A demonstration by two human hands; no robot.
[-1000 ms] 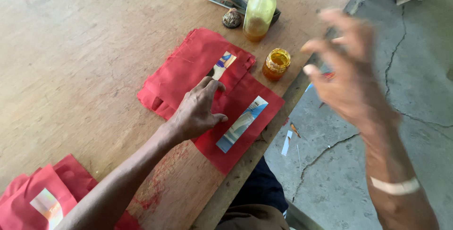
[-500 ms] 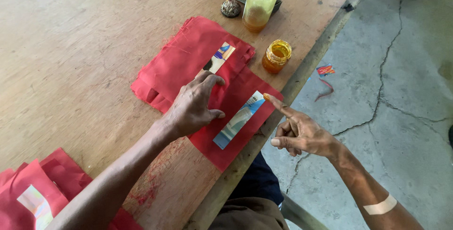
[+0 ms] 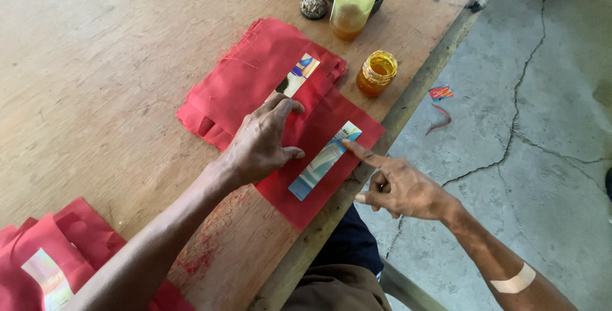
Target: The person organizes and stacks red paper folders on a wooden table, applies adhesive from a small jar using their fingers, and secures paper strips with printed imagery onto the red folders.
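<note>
Left hand (image 3: 258, 145) lies flat, fingers spread, pinning the red cloth (image 3: 255, 81) steady; right hand (image 3: 401, 186) curls, index finger pressing the paper strip (image 3: 322, 161) down.

workshop: worn wooden bench (image 3: 115, 62), cracked concrete floor (image 3: 542, 158).
</note>
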